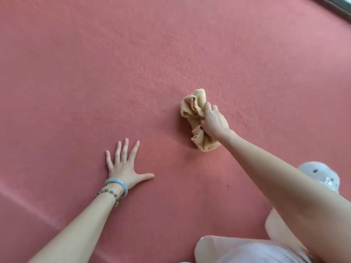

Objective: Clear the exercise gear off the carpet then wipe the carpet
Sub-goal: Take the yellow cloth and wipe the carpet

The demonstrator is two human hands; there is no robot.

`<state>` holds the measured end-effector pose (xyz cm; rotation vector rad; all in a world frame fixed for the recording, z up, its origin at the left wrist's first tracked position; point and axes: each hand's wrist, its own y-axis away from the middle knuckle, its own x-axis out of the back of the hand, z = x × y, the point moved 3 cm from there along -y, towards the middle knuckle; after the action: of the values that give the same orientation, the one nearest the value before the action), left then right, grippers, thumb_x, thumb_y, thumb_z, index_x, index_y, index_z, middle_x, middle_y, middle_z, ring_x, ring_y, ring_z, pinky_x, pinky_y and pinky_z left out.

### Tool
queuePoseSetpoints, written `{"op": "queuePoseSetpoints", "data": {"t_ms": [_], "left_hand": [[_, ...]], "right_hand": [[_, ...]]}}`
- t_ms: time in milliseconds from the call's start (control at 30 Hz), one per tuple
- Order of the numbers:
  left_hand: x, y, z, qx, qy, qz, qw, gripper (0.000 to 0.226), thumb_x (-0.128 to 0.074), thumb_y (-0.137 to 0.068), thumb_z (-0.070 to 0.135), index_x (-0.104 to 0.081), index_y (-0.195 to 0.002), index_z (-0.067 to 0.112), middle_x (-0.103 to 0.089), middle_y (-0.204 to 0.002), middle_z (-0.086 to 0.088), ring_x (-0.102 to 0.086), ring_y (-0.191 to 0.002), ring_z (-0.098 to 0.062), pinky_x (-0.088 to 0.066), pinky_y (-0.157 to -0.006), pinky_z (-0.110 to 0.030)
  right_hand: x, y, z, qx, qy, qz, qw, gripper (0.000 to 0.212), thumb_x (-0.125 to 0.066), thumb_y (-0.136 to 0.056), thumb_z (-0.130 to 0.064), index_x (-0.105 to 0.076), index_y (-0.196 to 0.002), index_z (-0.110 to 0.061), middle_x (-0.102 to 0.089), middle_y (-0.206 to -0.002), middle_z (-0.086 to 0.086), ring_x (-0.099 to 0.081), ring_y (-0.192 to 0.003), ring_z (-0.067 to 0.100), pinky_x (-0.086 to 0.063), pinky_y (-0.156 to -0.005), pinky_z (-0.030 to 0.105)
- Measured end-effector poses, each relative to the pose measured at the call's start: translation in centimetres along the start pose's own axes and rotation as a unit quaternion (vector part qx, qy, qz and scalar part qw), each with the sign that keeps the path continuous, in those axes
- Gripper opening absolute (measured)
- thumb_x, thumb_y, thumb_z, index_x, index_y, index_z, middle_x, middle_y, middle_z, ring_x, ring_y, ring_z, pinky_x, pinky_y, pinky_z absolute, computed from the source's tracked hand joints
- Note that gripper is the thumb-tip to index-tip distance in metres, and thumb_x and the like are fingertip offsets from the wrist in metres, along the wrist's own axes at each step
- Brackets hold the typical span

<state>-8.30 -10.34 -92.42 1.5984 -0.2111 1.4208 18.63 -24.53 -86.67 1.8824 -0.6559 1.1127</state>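
A red carpet [114, 73] fills nearly the whole view. My right hand [213, 121] grips a bunched-up tan cloth [192, 108] and holds it down on the carpet right of centre; part of the cloth sticks out below my wrist. My left hand [124, 166] lies flat on the carpet with fingers spread, to the lower left of the cloth and well apart from it. A pale green bangle and a bead bracelet sit on my left wrist. No exercise gear is in sight.
My knee in pale pink fabric [247, 249] is at the bottom right, with a light slipper [321, 175] behind my right arm. A dark frame edge [336, 6] cuts the top right corner. A crease runs across the carpet at lower left [28, 207].
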Motion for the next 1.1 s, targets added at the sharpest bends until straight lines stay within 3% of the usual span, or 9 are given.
{"op": "queuePoseSetpoints", "data": {"t_ms": [167,300,400,500,667,733,800,900,1100], "left_hand": [[0.1,0.0,0.1,0.006,0.002,-0.016,1.0,0.124,-0.055,-0.051,0.085,0.018,-0.142,0.042,0.024,-0.154,0.004,0.026,-0.14,-0.016,0.02,-0.109,-0.051],[0.5,0.1,0.4,0.015,0.01,-0.042,0.999,0.123,-0.06,-0.055,0.079,0.013,-0.144,0.038,0.026,-0.154,0.001,0.027,-0.14,-0.019,0.017,-0.111,-0.054],[1.5,0.1,1.5,0.026,0.003,-0.081,0.996,0.123,-0.068,-0.058,0.07,0.009,-0.147,0.031,0.025,-0.154,-0.004,0.025,-0.141,-0.025,0.012,-0.111,-0.058],[2.1,-0.1,2.5,0.057,-0.014,-0.116,0.992,0.125,-0.071,-0.06,0.064,0.01,-0.147,0.027,0.027,-0.153,-0.007,0.024,-0.141,-0.028,0.003,-0.11,-0.063],[2.1,-0.4,3.3,0.1,-0.02,-0.178,0.979,0.126,-0.069,-0.064,0.064,0.02,-0.145,0.025,0.033,-0.151,-0.003,0.029,-0.138,-0.026,-0.003,-0.102,-0.074],[2.0,-0.5,3.3,0.105,0.002,-0.183,0.978,0.126,-0.071,-0.064,0.061,0.019,-0.145,0.027,0.036,-0.149,-0.002,0.031,-0.138,-0.025,-0.006,-0.101,-0.075],[2.1,-0.5,3.1,0.102,0.027,-0.176,0.979,0.124,-0.074,-0.063,0.058,0.014,-0.145,0.032,0.036,-0.149,0.0,0.031,-0.138,-0.024,-0.007,-0.101,-0.075],[2.5,-0.5,3.1,0.104,0.035,-0.169,0.979,0.124,-0.077,-0.061,0.055,0.012,-0.145,0.035,0.033,-0.15,0.001,0.027,-0.139,-0.023,-0.009,-0.102,-0.074],[3.2,-0.6,3.3,0.115,0.023,-0.161,0.98,0.126,-0.08,-0.055,0.055,0.005,-0.146,0.035,0.025,-0.153,0.001,0.021,-0.142,-0.023,-0.015,-0.101,-0.073]], "right_hand": [[2.8,-1.8,6.8,-0.14,-0.002,0.063,0.988,0.036,-0.044,-0.091,-0.012,-0.036,-0.124,-0.003,-0.044,-0.123,0.026,-0.051,-0.108,0.049,-0.041,-0.085,0.049],[3.3,-2.1,5.4,-0.206,-0.042,0.084,0.974,0.04,-0.041,-0.09,-0.011,-0.034,-0.129,-0.005,-0.042,-0.127,0.024,-0.051,-0.112,0.047,-0.041,-0.091,0.048],[1.3,-2.2,-0.9,-0.152,-0.048,0.041,0.986,0.051,-0.039,-0.089,-0.008,-0.028,-0.138,-0.009,-0.04,-0.129,0.022,-0.053,-0.11,0.046,-0.044,-0.089,0.046],[-2.1,-2.0,-9.6,-0.035,-0.053,-0.018,0.998,0.058,-0.039,-0.088,-0.004,-0.023,-0.143,-0.01,-0.039,-0.131,0.022,-0.054,-0.108,0.043,-0.045,-0.087,0.046],[-5.4,1.0,-18.5,0.202,-0.037,-0.141,0.968,0.039,-0.042,-0.088,-0.005,-0.036,-0.127,-0.008,-0.044,-0.113,0.019,-0.055,-0.096,0.042,-0.043,-0.071,0.045],[-4.5,0.2,-17.2,0.222,-0.035,-0.141,0.964,0.034,-0.044,-0.09,-0.01,-0.038,-0.123,-0.007,-0.045,-0.11,0.019,-0.054,-0.095,0.041,-0.043,-0.071,0.045],[-2.6,-2.1,-13.4,0.174,-0.035,-0.112,0.978,0.033,-0.046,-0.091,-0.014,-0.039,-0.123,-0.006,-0.046,-0.112,0.02,-0.056,-0.097,0.043,-0.042,-0.072,0.044],[1.4,-5.8,-5.0,0.032,-0.033,-0.04,0.998,0.037,-0.046,-0.088,-0.008,-0.038,-0.124,-0.005,-0.045,-0.121,0.023,-0.055,-0.103,0.046,-0.043,-0.08,0.047],[7.6,-6.4,8.5,-0.21,-0.039,0.058,0.975,0.038,-0.041,-0.087,-0.004,-0.034,-0.124,0.001,-0.042,-0.125,0.031,-0.048,-0.111,0.052,-0.037,-0.096,0.051]]}}
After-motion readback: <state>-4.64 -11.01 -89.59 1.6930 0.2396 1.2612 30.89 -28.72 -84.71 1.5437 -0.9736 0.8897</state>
